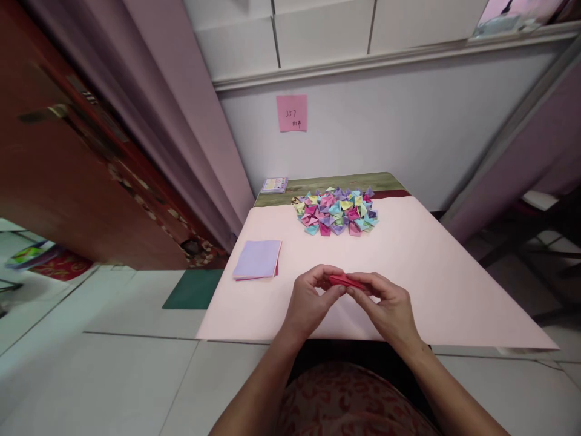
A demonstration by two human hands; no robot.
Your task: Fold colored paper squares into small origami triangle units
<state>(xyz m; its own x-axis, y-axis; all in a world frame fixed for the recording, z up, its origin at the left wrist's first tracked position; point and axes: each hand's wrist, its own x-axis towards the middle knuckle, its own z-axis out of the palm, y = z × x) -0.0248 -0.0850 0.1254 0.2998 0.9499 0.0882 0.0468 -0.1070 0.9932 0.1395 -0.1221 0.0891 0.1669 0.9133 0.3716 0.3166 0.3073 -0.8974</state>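
A small piece of folded red paper is pinched between both hands above the front part of the pink-covered table. My left hand grips its left end between thumb and fingers. On the other end, the thumb and fingers of my right hand are closed, so part of the paper is hidden. Beyond the hands lies a heap of small folded paper pieces in many colours. To the left rests a stack of square paper sheets, lilac on top with red edges showing below.
A small pack with a printed label sits at the table's far left corner. On the wall behind is a pink note with handwriting. A purple curtain and a reddish-brown door stand at the left.
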